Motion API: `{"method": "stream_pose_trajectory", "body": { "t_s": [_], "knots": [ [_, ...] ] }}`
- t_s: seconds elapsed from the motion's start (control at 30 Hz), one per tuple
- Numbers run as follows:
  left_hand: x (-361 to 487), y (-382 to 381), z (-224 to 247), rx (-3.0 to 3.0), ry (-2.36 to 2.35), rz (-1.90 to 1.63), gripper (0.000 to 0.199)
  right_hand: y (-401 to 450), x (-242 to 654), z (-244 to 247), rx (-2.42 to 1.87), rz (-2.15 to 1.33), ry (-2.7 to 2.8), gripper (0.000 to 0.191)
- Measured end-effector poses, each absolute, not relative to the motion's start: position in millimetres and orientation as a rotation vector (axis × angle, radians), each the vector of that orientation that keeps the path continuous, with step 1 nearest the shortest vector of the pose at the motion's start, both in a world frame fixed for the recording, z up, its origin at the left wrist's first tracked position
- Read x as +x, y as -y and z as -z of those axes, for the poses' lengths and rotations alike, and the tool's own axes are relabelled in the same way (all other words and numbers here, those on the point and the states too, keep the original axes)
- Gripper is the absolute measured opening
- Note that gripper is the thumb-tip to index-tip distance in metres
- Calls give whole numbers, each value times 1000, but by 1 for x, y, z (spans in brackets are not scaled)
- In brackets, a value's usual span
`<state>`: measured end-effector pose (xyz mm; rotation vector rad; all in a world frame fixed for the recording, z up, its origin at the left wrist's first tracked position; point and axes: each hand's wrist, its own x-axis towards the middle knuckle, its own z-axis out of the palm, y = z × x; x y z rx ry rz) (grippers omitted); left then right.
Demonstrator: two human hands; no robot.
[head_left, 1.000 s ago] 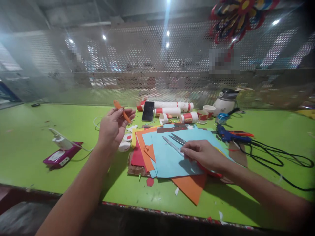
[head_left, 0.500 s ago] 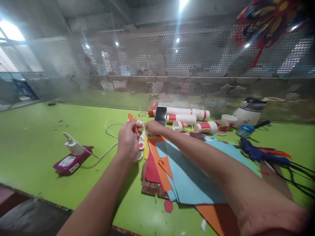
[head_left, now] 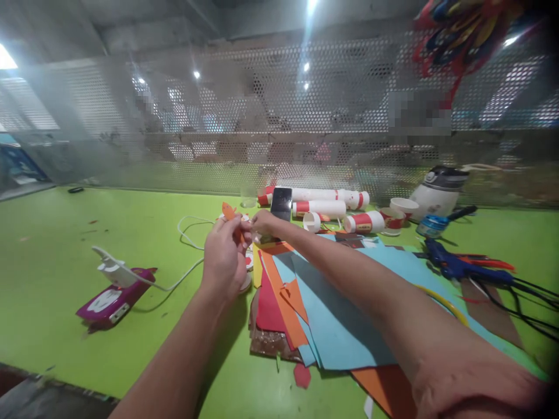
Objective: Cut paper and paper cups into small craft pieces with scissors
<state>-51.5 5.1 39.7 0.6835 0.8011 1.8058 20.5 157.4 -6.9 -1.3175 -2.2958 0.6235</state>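
My left hand [head_left: 224, 250] is pinched round a small orange felt piece [head_left: 227, 210], whose pointed end sticks up above the fingers. Close beside it, my right hand [head_left: 265, 224] has its fingers pressed together near the left fingertips; what they hold, if anything, is too small to make out. Under and behind the hands lie small white discs, one with a red patch [head_left: 248, 261]. To the right, a stack of felt sheets has a light blue sheet [head_left: 345, 314] on top, with an orange strip [head_left: 283, 302] and a red sheet [head_left: 269, 302] at its left.
A purple power strip [head_left: 116, 297] with a white plug and cable is at left. Behind the hands are a phone [head_left: 282, 201], white-and-red paper-cup tubes [head_left: 321, 209] and cups [head_left: 404, 206]. A blue glue gun [head_left: 463, 267] and a kettle-like bottle [head_left: 437, 195] stand right.
My right hand has moved slightly left, closer to my left fingertips. The view has shifted a little, and a yellow curved strip now shows beside my right forearm.
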Motion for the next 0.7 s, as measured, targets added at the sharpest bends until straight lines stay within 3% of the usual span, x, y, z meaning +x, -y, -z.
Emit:
{"method": "stream_pose_trajectory", "body": {
  "t_s": [0.2, 0.3, 0.47, 0.7],
  "knots": [
    [-47, -8, -26, 657, -851, -1624, 7, -113, 80, -18, -1299, -216, 2211, 24],
    [-33, 0, -21, 680, -861, -1461, 6, -65, 119, -29, -1122, 96, 2156, 18],
    [-3, 23, -20, 814, -773, -1240, 20, 5, 166, -32, -745, 542, 2230, 27],
    [16, 42, -28, 925, -751, -1145, 18, 39, 187, -33, -462, 819, 2298, 28]
  ]
}}
